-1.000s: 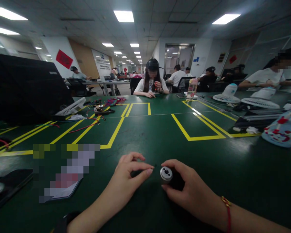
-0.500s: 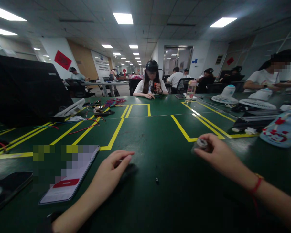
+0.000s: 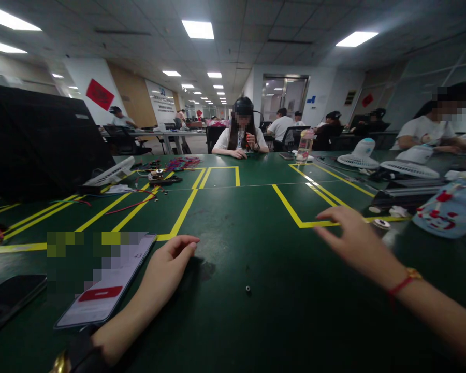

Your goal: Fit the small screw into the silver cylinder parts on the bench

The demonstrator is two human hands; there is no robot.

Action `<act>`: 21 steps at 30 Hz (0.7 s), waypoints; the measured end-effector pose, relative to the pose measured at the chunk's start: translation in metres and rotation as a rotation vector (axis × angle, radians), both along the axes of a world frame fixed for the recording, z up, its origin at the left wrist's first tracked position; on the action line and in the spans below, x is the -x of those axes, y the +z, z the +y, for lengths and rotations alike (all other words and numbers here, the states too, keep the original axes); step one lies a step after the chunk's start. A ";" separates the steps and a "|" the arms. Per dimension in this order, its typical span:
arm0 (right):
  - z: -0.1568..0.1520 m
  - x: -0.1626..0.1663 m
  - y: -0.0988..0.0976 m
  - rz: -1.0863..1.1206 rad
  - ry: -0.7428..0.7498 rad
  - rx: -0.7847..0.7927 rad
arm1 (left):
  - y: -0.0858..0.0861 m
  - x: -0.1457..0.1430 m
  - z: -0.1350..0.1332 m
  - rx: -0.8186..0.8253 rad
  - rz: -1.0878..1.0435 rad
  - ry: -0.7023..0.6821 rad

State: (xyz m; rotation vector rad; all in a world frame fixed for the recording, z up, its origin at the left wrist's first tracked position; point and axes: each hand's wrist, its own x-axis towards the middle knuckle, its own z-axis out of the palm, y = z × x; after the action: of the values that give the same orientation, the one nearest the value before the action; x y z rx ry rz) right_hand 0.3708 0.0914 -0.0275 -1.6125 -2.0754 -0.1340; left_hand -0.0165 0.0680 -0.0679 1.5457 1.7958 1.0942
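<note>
My left hand (image 3: 170,265) lies on the green table (image 3: 248,228) with its fingers stretched forward and nothing visible in them, right beside a lit phone (image 3: 104,290). My right hand (image 3: 351,239) hovers low over the yellow tape line, fingers spread and empty. Just past its fingers a small round silver-topped part (image 3: 381,224) sits on the table. A tiny dark ring-shaped piece (image 3: 248,288) lies alone between my two hands.
A dark phone (image 3: 11,296) lies at the far left, below a black screen (image 3: 34,140). Wires and small parts (image 3: 155,178) are scattered behind it. A patterned pouch (image 3: 446,210) and two white fans (image 3: 409,161) stand right. A person (image 3: 241,133) sits opposite.
My right hand carried the round part from the middle to the right, set it down by the yellow line and let go. My left hand slid left toward the phone.
</note>
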 end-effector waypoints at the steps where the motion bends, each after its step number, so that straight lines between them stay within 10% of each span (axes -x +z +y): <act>1: -0.012 0.029 -0.003 0.028 0.203 0.087 | 0.001 -0.001 0.000 0.003 0.007 -0.007; 5: -0.050 0.107 -0.014 -0.014 0.675 0.289 | 0.007 -0.004 -0.004 0.004 0.020 -0.035; 9: -0.056 0.112 -0.018 0.019 0.711 0.331 | 0.010 -0.007 -0.006 0.010 0.037 -0.043; 16: -0.001 0.000 0.019 -0.085 0.020 0.029 | 0.011 -0.007 -0.006 -0.013 0.046 -0.047; 21: 0.030 -0.088 0.034 -0.255 -0.421 0.252 | 0.012 -0.008 -0.006 -0.020 0.071 -0.044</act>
State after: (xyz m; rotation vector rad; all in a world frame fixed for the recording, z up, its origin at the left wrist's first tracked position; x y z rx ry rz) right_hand 0.4590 0.1215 0.0063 -2.2787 -1.9610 -0.2403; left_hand -0.0086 0.0615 -0.0556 1.6470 1.7930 1.0516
